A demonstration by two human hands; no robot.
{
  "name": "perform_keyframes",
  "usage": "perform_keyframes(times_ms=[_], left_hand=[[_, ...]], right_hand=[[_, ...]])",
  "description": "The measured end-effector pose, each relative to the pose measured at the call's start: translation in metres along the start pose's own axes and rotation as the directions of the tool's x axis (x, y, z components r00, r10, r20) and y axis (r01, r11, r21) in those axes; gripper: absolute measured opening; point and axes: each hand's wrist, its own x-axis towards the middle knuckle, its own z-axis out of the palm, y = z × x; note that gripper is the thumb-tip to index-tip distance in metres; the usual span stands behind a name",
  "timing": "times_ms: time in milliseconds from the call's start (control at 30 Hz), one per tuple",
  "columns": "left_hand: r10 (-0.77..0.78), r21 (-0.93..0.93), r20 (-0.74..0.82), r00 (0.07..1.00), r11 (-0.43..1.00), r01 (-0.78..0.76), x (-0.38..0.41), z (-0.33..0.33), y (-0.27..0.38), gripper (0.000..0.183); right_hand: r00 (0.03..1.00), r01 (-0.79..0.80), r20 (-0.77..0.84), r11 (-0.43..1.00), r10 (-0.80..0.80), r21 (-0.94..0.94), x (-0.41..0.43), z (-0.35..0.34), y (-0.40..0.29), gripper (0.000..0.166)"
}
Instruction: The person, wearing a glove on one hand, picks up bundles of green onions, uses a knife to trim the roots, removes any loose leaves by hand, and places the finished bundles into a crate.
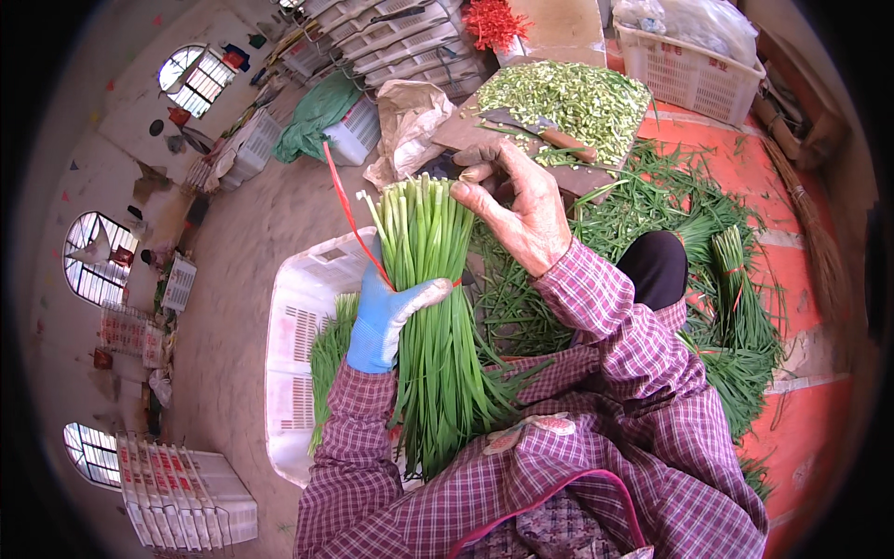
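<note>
My left hand [398, 314], in a blue and white glove, is closed around a bundle of green garlic chives [440, 321], pale cut ends up and leaves hanging towards my lap. A red tie [349, 209] circles the bundle, and one long end sticks up to the left. My bare right hand [520, 206] is just right of the stem ends, fingers curled and apart, holding nothing that I can see. Behind it, a wooden-handled knife [559, 140] lies on a board [454, 133] beside a heap of chopped stem pieces [566, 101].
A white plastic crate [286, 279] with more chives stands at my left. Loose leaves [628, 202] and tied bundles [733, 300] lie on the right. Beyond are a bag-filled crate [691, 70], stacked crates [412, 42], a twig broom [803, 216] and a green sack [318, 115].
</note>
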Motion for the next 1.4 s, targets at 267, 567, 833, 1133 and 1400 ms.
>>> perform_keyframes(times_ms=[267, 567, 833, 1133, 1400], left_hand=[[0.468, 0.321, -0.019, 0.884, 0.840, -0.438, 0.040, -0.006, 0.021, 0.089], [0.455, 0.406, 0.196, 0.869, 0.769, -0.494, 0.016, 0.001, 0.017, 0.130], [0.000, 0.277, 0.308, 0.951, 0.957, -0.090, 0.052, -0.024, -0.021, 0.107], [0.154, 0.367, 0.314, 0.937, 0.890, -0.270, 0.121, -0.041, 0.034, 0.081], [0.220, 0.826, 0.429, 0.876, 0.296, -0.479, 0.248, -0.024, -0.008, 0.102]], right_hand=[[0.954, -0.297, 0.184, 0.830, 0.237, 0.472, -0.026, 0.009, 0.025, 0.098], [0.930, -0.322, 0.173, 0.496, 0.323, 0.807, -0.054, 0.030, 0.046, 0.071], [0.930, -0.344, 0.245, 0.409, 0.275, 0.845, -0.052, 0.043, 0.044, 0.083], [0.996, 0.000, 0.084, 0.941, 0.030, -0.340, 0.024, -0.063, 0.115, 0.058], [0.928, -0.113, -0.015, 0.241, 0.373, -0.964, 0.072, -0.104, 0.200, 0.029]])
